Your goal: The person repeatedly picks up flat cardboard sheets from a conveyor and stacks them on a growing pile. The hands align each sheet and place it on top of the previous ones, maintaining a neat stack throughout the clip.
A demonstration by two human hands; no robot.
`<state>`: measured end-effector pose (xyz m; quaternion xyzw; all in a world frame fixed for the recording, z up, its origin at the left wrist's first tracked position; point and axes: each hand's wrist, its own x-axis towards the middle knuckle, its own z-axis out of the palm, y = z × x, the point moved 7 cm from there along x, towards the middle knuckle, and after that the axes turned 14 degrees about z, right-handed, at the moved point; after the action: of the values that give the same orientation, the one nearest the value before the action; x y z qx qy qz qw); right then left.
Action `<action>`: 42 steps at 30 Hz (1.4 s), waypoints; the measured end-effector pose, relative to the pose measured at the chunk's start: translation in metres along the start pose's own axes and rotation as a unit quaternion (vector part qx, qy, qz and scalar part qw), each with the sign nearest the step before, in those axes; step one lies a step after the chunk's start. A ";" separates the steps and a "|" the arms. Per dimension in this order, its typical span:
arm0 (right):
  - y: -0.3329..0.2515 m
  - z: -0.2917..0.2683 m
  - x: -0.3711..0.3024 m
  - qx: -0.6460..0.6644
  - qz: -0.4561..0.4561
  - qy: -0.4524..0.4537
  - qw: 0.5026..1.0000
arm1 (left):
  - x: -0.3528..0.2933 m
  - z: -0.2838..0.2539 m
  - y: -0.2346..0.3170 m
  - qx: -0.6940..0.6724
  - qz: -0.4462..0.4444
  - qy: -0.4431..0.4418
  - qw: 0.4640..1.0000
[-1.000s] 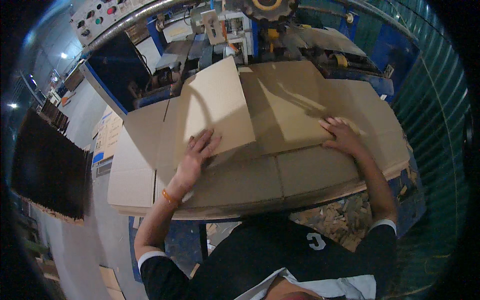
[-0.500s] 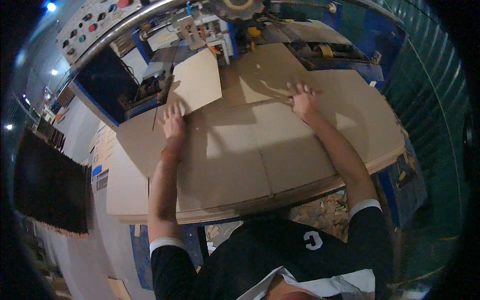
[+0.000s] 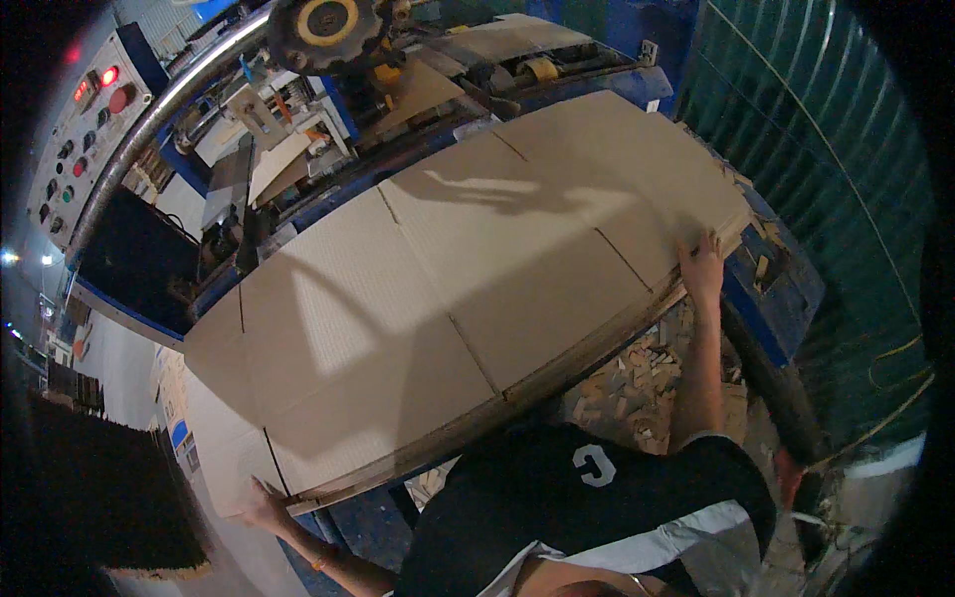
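A broad brown cardboard sheet (image 3: 408, 298) with dark slots cut into its edges and creases across it lies on top of a stack in front of me. At its near left corner my left hand (image 3: 269, 509) is closed on the edge, a digit on top and the other fingers mostly hidden. My right hand (image 3: 703, 267) grips the edge at the right, fingers bent over the upper face; its thumb cannot be made out. Shadows of my arms and head fall across the sheet.
Beyond the sheet stands a blue machine with a dark wheel (image 3: 328, 22), a roller (image 3: 537, 70) and a metal bar (image 3: 149, 124). A control panel (image 3: 85, 139) is at far left. Cardboard scraps (image 3: 637, 373) litter the floor below. A green corrugated wall (image 3: 796, 169) rises at right.
Both hands have moved from the middle of the stack out to the near edge, left and right. The smaller pieces on top are gone from the stack, and my view has turned.
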<state>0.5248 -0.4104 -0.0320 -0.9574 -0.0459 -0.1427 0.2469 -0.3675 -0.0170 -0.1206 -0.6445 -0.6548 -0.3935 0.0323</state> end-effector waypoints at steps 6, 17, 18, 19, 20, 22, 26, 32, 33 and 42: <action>-0.030 0.009 -0.001 -0.101 0.017 0.017 0.995 | -0.002 -0.004 0.089 0.157 -0.081 -0.040 0.983; -0.050 -0.013 0.081 0.689 0.131 -0.077 0.708 | 0.004 -0.072 0.126 -0.346 -0.175 0.336 0.859; -0.059 -0.021 0.084 0.673 0.124 -0.105 0.722 | 0.003 -0.065 0.116 -0.442 -0.174 0.358 0.804; -0.067 -0.041 0.084 0.648 0.080 -0.111 0.749 | 0.008 -0.057 0.111 -0.543 -0.164 0.330 0.755; -0.071 -0.061 0.080 0.626 0.065 -0.110 0.769 | 0.009 -0.048 0.105 -0.620 -0.185 0.320 0.692; -0.089 -0.102 0.040 0.643 -0.090 -0.137 0.748 | 0.027 -0.045 0.118 -0.697 -0.076 0.191 0.687; -0.078 -0.146 -0.059 0.405 -0.144 -0.004 0.903 | 0.036 -0.049 0.140 -0.793 -0.058 0.051 0.604; -0.114 -0.094 -0.187 0.179 -0.472 -0.240 0.829 | -0.001 -0.077 0.213 -0.345 0.014 0.020 0.938; -0.118 -0.092 -0.197 0.169 -0.512 -0.236 0.809 | -0.014 -0.074 0.229 -0.353 -0.027 -0.002 0.935; -0.128 -0.068 -0.201 0.087 -0.602 -0.250 0.753 | -0.088 -0.025 0.390 -0.079 0.478 -0.306 0.819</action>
<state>0.2951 -0.3353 0.0243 -0.7076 -0.6853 -0.0128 0.1721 -0.0255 -0.1580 0.0326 -0.9643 -0.2070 -0.1613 -0.0364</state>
